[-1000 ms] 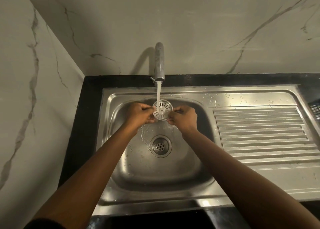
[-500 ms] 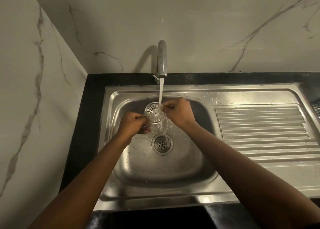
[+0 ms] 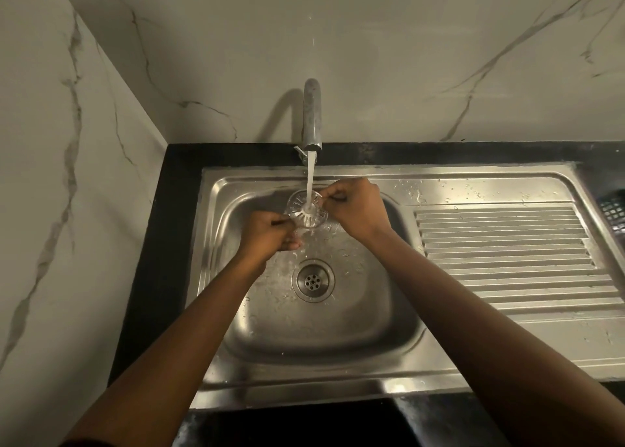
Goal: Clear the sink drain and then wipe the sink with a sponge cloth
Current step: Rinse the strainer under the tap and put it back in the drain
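Note:
A round slotted drain strainer point(image 3: 306, 209) is held under the running tap point(image 3: 311, 118) above the steel sink basin point(image 3: 382, 321). My left hand point(image 3: 269, 232) pinches its lower left rim. My right hand point(image 3: 355, 206) pinches its upper right rim. Water falls onto the strainer's middle and splashes down. The open drain hole point(image 3: 313, 280) lies below the hands in the basin floor. No sponge cloth is in view.
A ribbed steel draining board point(image 3: 507, 247) extends right of the basin. A dark mesh object point(image 3: 614, 210) shows at the far right edge. Black countertop point(image 3: 162, 243) frames the sink, with marble walls behind and to the left.
Both hands turned the strainer under the water: my right hand rose toward the back, my left hand dropped lower left. The strainer shifted slightly left in the stream.

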Tool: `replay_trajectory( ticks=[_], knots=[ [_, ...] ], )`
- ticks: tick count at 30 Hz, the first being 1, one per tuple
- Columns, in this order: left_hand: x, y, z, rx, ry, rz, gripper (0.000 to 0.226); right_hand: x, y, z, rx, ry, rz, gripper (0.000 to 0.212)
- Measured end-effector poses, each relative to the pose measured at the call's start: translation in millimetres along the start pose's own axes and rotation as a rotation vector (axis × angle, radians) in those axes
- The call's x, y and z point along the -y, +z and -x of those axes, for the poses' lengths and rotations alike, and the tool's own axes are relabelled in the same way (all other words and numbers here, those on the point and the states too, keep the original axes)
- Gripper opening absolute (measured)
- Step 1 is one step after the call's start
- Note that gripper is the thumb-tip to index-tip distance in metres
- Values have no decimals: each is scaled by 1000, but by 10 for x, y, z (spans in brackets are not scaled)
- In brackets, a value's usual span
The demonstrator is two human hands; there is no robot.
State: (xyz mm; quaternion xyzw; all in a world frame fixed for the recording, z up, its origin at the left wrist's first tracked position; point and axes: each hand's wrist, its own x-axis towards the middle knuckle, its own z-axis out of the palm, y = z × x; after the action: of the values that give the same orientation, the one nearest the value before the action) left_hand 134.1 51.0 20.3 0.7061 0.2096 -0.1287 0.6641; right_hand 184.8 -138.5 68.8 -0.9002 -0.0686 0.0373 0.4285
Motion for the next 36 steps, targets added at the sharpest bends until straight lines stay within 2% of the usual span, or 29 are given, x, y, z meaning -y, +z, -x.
replay_trajectory(
  ticks=[3, 7, 12, 16, 21, 25, 29, 32, 36],
  knots=[
    [-14, 5, 7, -9, 52, 19, 7, -77, -46, 75, -12, 37, 13, 12],
    [-26, 31, 44, -25, 151, -1, 4, -191, -34, 152, -50, 103, -12, 27],
    [-75, 53, 66, -86, 281, -93, 11, -280, 33, 194, -84, 195, -79, 27],
    [-124, 13, 93, -133, 339, -152, 25, -212, 73, 165, -108, 202, -112, 28],
    [-20, -150, 103, -210, 285, -119, 5, 5, 151, 101, -71, 100, -150, 15],
    [48, -225, 161, -222, 237, -31, 2, 126, 184, 77, -52, -5, -103, 13],
    [24, -190, 190, -215, 217, 40, 6, 115, 166, 74, -65, -28, -107, 15],
    [-39, -116, 206, -176, 239, 28, 6, 8, 119, 88, -61, 20, -127, 16],
    [-150, -16, 225, -124, 320, -26, 8, -183, 63, 140, -40, 252, -340, 14]
  ],
)
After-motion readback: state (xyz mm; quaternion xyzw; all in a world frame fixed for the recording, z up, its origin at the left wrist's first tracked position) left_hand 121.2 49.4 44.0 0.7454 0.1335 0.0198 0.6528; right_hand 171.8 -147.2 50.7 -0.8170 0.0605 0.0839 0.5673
